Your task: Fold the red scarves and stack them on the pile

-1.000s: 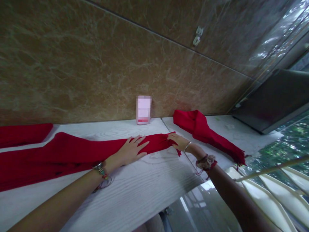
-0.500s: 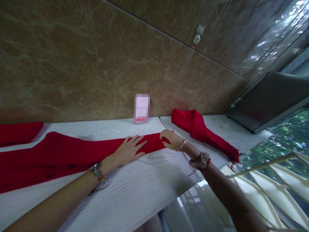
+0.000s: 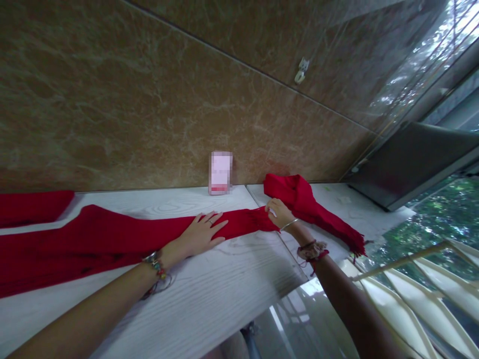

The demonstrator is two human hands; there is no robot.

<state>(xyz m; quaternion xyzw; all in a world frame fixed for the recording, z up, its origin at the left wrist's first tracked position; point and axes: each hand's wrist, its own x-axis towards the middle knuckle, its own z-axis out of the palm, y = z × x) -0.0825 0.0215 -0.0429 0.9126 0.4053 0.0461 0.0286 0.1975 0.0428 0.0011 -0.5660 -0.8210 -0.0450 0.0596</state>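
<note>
A long red scarf [image 3: 127,234] lies stretched along the white wood-grain table [image 3: 209,284], wide at the left and narrowing to a fringed end at the right. My left hand [image 3: 204,230] rests flat on its narrow part, fingers spread. At the fringed end is my right hand [image 3: 280,213], its fingers curled and closed over the edge of the scarf; the fingertips are partly hidden. Just beyond that hand lies a second red scarf [image 3: 299,194], looped over at its far end, with a fringe toward the right.
More folded red cloth [image 3: 33,207] sits at the far left. A pink-white blurred box-like object [image 3: 220,173] stands against the brown marbled wall [image 3: 149,109]. A dark panel [image 3: 411,164] rises at the table's right end, with a cream railing [image 3: 396,299] below it.
My right hand has slid right along the scarf to its end, uncovering the fringed part. My left hand stays in place on the cloth. The view has shifted slightly.
</note>
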